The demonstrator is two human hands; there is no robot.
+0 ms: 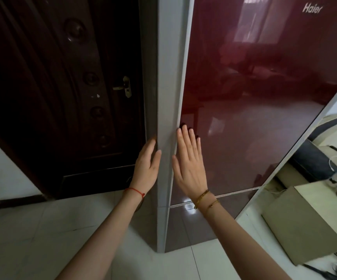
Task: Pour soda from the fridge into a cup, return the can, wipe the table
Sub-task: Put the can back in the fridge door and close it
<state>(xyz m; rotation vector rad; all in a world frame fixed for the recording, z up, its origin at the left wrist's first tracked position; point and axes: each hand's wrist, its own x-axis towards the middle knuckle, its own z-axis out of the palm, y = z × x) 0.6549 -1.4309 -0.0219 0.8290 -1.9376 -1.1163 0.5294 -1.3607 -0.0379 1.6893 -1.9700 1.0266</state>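
right hand — fingers straight and close together, palm laid flat on the glossy red fridge door, fingertips just beside the door's left vertical edge. holds nothing. gold bracelets at that wrist.

left hand — fingers extended too, holding nothing, palm against the grey side panel of the fridge, fingertips reaching toward the panel's far edge; whether they hook behind it cannot be told. red string at that wrist.

key relation: the door's opening edge, a pale strip, runs near-vertical and passes between the two hands, nearer the right hand's fingertips. the long axis of that seam is up-down, so the pull would have to come sideways, out toward the camera. judgement: the right hand is better placed to catch the edge, while the left could brace the cabinet.

door looks closed — no gap visible along the seam. the soda can is not in view, presumably inside. cup not seen.

lower door seam lies below the right wrist.

farther off: a dark panelled door with brass handle to the left, a cluttered tabletop at right. task judged at its start.
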